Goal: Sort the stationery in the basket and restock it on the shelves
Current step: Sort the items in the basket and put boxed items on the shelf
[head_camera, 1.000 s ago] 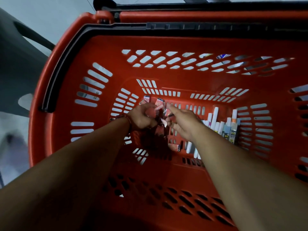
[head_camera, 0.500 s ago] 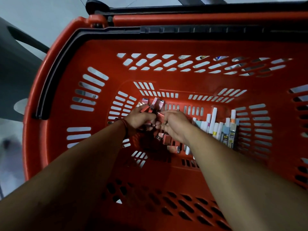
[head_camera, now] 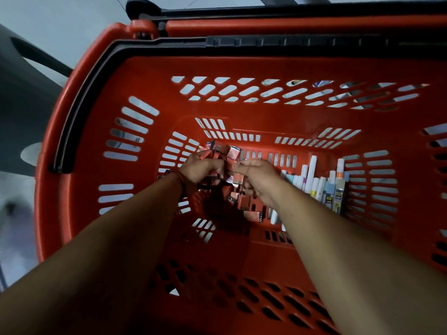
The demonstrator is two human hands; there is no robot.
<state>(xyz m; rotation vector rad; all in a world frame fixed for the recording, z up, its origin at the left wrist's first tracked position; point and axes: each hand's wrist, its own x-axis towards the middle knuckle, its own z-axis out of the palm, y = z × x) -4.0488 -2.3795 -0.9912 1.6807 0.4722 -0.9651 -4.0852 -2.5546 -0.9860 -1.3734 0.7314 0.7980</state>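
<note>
At the far left of the frame a grey moulded shape (head_camera: 21, 97) stands outside the red shopping basket (head_camera: 92, 131). The basket's black handle (head_camera: 79, 102) lies folded along its left rim.

Both my arms reach down to the basket floor, a little left of the frame's centre. My left hand (head_camera: 200, 169) has its fingers curled round a bunch of small red boxes (head_camera: 219, 152), whose tops stick up past my knuckles toward the far wall. I cannot read what is printed on them.

Just right of that, my right hand (head_camera: 260, 180) is bent at the knuckles. Thumb and forefinger seem to pinch the side of the same bunch, as if feeding one more box in or squaring it up. Its palm is turned away, so I cannot tell if it holds anything more.

Under my right wrist, loose red boxes (head_camera: 252, 215) lie scattered on the floor. Further right a row of white markers (head_camera: 312, 175) lies side by side. Beside them, against the right wall, are a few carded tubes (head_camera: 338, 192), perhaps glue or correction fluid.

As I judge it, the job is in its early part. One kind is being gathered into my hand and the pens already lie roughly together, but several boxes remain loose. No shelf is in view, so all the restocking is left to do.
</note>
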